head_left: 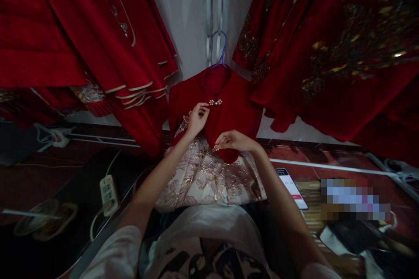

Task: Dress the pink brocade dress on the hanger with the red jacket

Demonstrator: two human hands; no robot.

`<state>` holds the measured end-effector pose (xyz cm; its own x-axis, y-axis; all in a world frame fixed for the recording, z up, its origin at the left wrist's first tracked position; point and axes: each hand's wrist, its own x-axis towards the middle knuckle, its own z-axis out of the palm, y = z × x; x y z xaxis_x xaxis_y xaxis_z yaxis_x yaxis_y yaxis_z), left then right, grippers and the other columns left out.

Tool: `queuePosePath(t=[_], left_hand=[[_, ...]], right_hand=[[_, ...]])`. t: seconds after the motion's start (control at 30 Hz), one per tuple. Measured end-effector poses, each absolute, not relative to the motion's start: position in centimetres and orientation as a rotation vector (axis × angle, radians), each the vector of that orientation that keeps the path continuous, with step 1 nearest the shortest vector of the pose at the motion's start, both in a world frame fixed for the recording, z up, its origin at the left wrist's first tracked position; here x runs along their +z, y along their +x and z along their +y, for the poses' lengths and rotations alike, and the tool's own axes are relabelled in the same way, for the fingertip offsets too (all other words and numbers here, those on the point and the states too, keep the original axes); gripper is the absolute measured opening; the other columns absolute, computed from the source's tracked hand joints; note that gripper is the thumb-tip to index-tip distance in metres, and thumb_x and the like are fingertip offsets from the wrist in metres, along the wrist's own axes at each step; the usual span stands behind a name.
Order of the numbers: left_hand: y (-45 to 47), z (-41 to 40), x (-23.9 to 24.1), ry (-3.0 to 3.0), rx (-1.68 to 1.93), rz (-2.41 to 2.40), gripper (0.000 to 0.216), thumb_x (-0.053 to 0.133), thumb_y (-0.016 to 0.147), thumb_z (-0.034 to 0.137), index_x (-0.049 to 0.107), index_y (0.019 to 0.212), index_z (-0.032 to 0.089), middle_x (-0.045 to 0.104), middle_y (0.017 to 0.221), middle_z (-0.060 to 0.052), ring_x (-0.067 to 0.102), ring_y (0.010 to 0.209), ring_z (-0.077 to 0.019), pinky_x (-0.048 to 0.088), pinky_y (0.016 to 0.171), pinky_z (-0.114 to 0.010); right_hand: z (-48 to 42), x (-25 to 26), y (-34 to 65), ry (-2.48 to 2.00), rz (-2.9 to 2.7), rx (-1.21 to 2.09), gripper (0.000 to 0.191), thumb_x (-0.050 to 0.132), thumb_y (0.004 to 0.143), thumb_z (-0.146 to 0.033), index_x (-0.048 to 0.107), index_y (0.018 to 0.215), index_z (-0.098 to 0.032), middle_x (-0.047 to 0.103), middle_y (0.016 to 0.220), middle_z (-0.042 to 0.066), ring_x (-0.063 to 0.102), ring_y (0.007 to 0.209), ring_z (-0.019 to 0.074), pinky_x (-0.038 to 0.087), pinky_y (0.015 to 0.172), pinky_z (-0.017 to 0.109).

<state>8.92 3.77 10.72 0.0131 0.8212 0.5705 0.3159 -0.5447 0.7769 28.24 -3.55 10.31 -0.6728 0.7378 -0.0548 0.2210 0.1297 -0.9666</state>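
Observation:
A red top (244, 104) with a short collar hangs in front of me on a purple hanger (224, 54). A pearl-beaded fastener (216, 102) sits across its upper front. Beside that fastener is my left hand (197, 120), fingers bent together against the red cloth; what they hold, if anything, is hidden. My right hand (234, 140) is lower on the front, thumb and fingers pinching a small beaded fastener (215, 148). A beaded tassel ornament (182, 126) shows at the top's left side. Below lies a pale, gold-patterned skirt (209, 183) across my lap.
Red embroidered garments (131, 65) hang at left, and more red garments (343, 91) with gold beading at right. A phone (292, 189) lies on a slatted surface (310, 216) at right. A power strip (109, 194) and clear plastic containers (37, 218) rest on the dark surface at left.

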Motion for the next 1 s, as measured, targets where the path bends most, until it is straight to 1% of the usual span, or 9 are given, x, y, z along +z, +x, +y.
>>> queuePosePath(t=[0.1, 0.2, 0.3, 0.5, 0.67, 0.77, 0.83, 0.9, 1.0], left_hand=[[9.3, 4.0, 11.8, 2.169, 1.561, 1.286, 0.016, 0.053, 0.089, 0.029, 0.059, 0.1, 0.019, 0.059, 0.096, -0.007, 0.057, 0.082, -0.0142, 0.048, 0.073, -0.027], [9.4, 3.9, 12.6, 2.358, 1.578, 1.358, 0.019, 0.05, 0.091, 0.032, 0.057, 0.104, 0.02, 0.055, 0.103, -0.009, 0.054, 0.092, -0.0175, 0.047, 0.084, -0.032], [9.7, 3.9, 13.2, 2.556, 1.486, 1.375, 0.024, 0.047, 0.093, 0.036, 0.059, 0.107, 0.021, 0.052, 0.106, -0.009, 0.049, 0.102, -0.0209, 0.043, 0.092, -0.037], [10.1, 4.4, 14.4, 2.667, 1.347, 1.35, 0.021, 0.05, 0.09, 0.035, 0.062, 0.096, 0.018, 0.053, 0.11, -0.011, 0.046, 0.11, -0.0262, 0.036, 0.099, -0.044], [10.0, 4.5, 15.7, 2.706, 1.227, 1.109, 0.016, 0.049, 0.088, 0.025, 0.062, 0.095, 0.02, 0.061, 0.092, -0.006, 0.053, 0.101, -0.0228, 0.016, 0.115, -0.047], [9.8, 4.6, 16.3, 2.648, 1.23, 1.086, 0.015, 0.049, 0.088, 0.026, 0.063, 0.093, 0.021, 0.063, 0.086, -0.004, 0.057, 0.096, -0.0217, 0.012, 0.116, -0.047], [9.7, 4.5, 16.4, 2.591, 1.276, 1.102, 0.017, 0.048, 0.09, 0.029, 0.062, 0.096, 0.021, 0.065, 0.089, -0.005, 0.059, 0.095, -0.0217, 0.012, 0.116, -0.046], [9.7, 4.4, 16.4, 2.509, 1.373, 1.189, 0.021, 0.047, 0.091, 0.03, 0.06, 0.102, 0.018, 0.065, 0.096, -0.008, 0.059, 0.099, -0.0233, 0.014, 0.115, -0.047], [9.6, 4.2, 16.2, 2.361, 1.552, 1.429, 0.032, 0.047, 0.089, 0.027, 0.054, 0.117, 0.015, 0.06, 0.117, -0.016, 0.051, 0.117, -0.0304, 0.017, 0.112, -0.051]], right_hand=[[-3.6, 10.7, 29.2, -0.92, -1.982, 1.583, 0.036, 0.074, 0.07, -0.042, 0.068, 0.092, -0.014, 0.072, 0.094, 0.008, 0.066, 0.086, 0.0157, 0.049, 0.086, 0.034], [-3.6, 10.9, 29.7, -0.919, -1.99, 1.597, 0.036, 0.074, 0.069, -0.041, 0.068, 0.092, -0.014, 0.073, 0.093, 0.008, 0.067, 0.087, 0.0162, 0.049, 0.086, 0.034], [-3.7, 11.3, 30.0, -0.937, -2.005, 1.616, 0.038, 0.075, 0.068, -0.042, 0.069, 0.091, -0.013, 0.073, 0.092, 0.008, 0.067, 0.086, 0.0161, 0.05, 0.086, 0.034], [-3.9, 11.5, 30.3, -0.957, -1.959, 1.623, 0.036, 0.074, 0.068, -0.043, 0.069, 0.089, -0.014, 0.073, 0.09, 0.008, 0.067, 0.086, 0.0162, 0.05, 0.085, 0.034], [-3.8, 11.4, 30.2, -0.944, -1.943, 1.542, 0.03, 0.073, 0.07, -0.04, 0.069, 0.09, -0.017, 0.072, 0.089, 0.006, 0.066, 0.083, 0.0158, 0.051, 0.083, 0.034], [-3.4, 12.2, 29.8, -0.985, -1.895, 1.377, 0.03, 0.071, 0.072, -0.041, 0.067, 0.089, -0.017, 0.07, 0.086, 0.006, 0.064, 0.08, 0.0151, 0.052, 0.08, 0.034], [-2.6, 13.2, 28.9, -0.989, -1.817, 1.22, 0.033, 0.07, 0.073, -0.045, 0.066, 0.089, -0.016, 0.069, 0.09, 0.007, 0.063, 0.081, 0.0158, 0.052, 0.081, 0.035], [-1.2, 14.3, 27.5, -0.973, -1.682, 1.046, 0.039, 0.067, 0.074, -0.05, 0.063, 0.094, -0.016, 0.067, 0.099, 0.009, 0.063, 0.087, 0.0173, 0.052, 0.085, 0.035], [1.5, 15.8, 24.5, -0.913, -1.509, 0.957, 0.054, 0.053, 0.081, -0.062, 0.056, 0.112, -0.018, 0.061, 0.117, 0.012, 0.061, 0.103, 0.0195, 0.051, 0.093, 0.035]])
